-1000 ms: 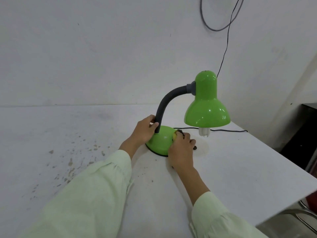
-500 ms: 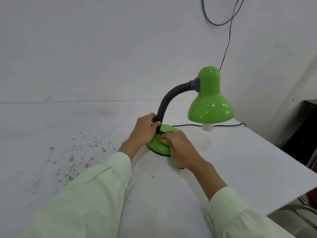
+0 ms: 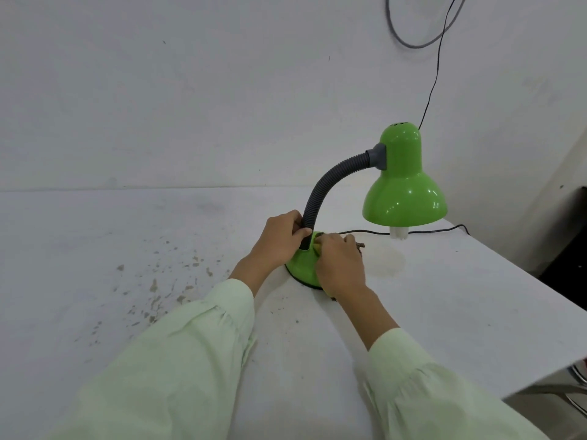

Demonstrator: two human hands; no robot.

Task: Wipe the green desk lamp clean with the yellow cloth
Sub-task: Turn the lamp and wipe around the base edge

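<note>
The green desk lamp (image 3: 404, 188) stands on the white table, its shade hanging to the right on a grey flexible neck (image 3: 320, 192). My left hand (image 3: 279, 241) grips the bottom of that neck, just above the round green base (image 3: 301, 265). My right hand (image 3: 341, 265) lies flat over the right side of the base, pressing the yellow cloth (image 3: 317, 246) onto it. Only a small fold of cloth shows beside my fingers, close to the neck; the remainder is hidden under my palm.
The lamp's black cord (image 3: 425, 230) runs along the table behind the shade and climbs the wall. Brown specks (image 3: 158, 281) mark the white table (image 3: 444, 312) at the left. The table's right edge falls away to a dark cabinet (image 3: 571, 249) and a metal chair frame (image 3: 576, 376).
My right hand with the cloth has slid from the front right of the base up toward the neck, then slightly right again. My left hand has kept its hold on the neck.
</note>
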